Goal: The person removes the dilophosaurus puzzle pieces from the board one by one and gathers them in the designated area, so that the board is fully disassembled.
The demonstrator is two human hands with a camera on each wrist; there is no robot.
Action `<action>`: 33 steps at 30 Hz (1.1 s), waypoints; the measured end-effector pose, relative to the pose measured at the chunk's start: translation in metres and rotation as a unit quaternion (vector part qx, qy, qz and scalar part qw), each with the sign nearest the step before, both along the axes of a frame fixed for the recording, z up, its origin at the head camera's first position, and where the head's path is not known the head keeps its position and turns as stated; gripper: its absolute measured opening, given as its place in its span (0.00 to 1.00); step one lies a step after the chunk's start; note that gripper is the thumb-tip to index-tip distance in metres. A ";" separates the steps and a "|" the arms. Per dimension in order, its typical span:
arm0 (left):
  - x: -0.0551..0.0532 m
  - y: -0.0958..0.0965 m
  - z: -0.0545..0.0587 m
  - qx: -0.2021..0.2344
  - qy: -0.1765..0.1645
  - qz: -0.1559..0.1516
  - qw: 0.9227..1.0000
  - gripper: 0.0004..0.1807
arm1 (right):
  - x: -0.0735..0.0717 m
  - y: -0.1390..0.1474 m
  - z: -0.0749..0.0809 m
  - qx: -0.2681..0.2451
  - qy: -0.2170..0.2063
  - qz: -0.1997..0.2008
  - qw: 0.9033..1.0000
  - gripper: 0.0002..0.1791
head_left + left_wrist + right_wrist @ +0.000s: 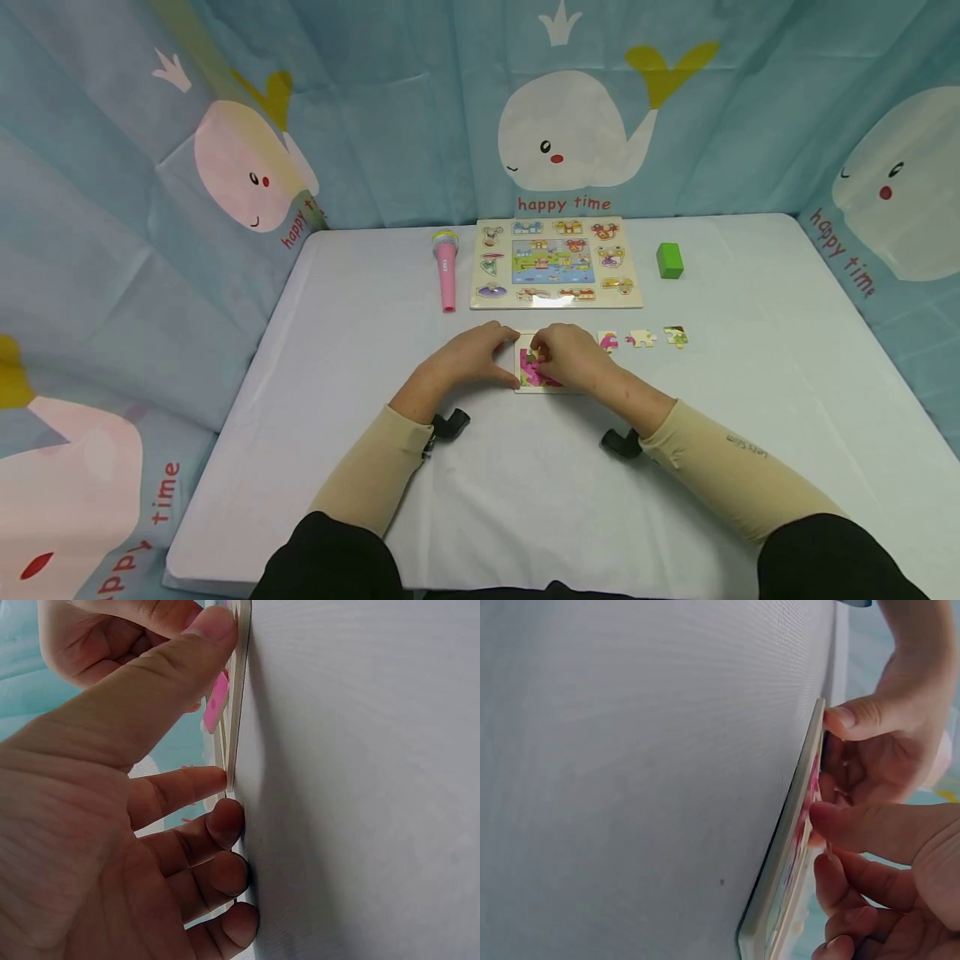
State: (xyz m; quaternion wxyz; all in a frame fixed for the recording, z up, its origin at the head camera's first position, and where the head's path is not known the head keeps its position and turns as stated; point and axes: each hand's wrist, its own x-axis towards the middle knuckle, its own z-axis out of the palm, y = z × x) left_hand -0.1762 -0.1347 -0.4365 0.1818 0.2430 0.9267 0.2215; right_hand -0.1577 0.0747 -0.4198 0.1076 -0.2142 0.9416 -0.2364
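Note:
A small jigsaw board (528,390) with a pale frame and pink picture pieces lies flat on the white table. Along its left side, my left hand (471,354) touches the frame with thumb and index finger, both fairly straight. The other left fingers rest relaxed near the board in the left wrist view. My right hand (573,354) is over the board, covering its right part. Between the right thumb and fingers, a pink jigsaw piece (215,703) is pinched and tilted, partly hidden. Three loose jigsaw pieces, including a yellowish one (642,338), lie right of this hand.
Behind the board lies a larger wooden picture puzzle (555,296). A pink toy microphone (447,275) is to its left, and a green block (670,261) to its right. A blue whale-print curtain (405,125) hangs beyond the table's back edge.

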 end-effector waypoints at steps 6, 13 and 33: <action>0.000 0.001 0.000 -0.011 0.003 -0.010 1.000 0.48 | 0.004 0.004 0.011 -0.001 0.016 0.002 1.000 0.17; 0.001 0.002 0.001 -0.034 0.013 -0.018 0.999 0.51 | 0.012 0.016 0.032 -0.032 0.031 0.001 0.999 0.18; 0.002 0.002 0.001 -0.038 0.012 -0.017 0.999 0.51 | 0.024 0.057 0.063 -0.063 0.048 -0.019 0.997 0.17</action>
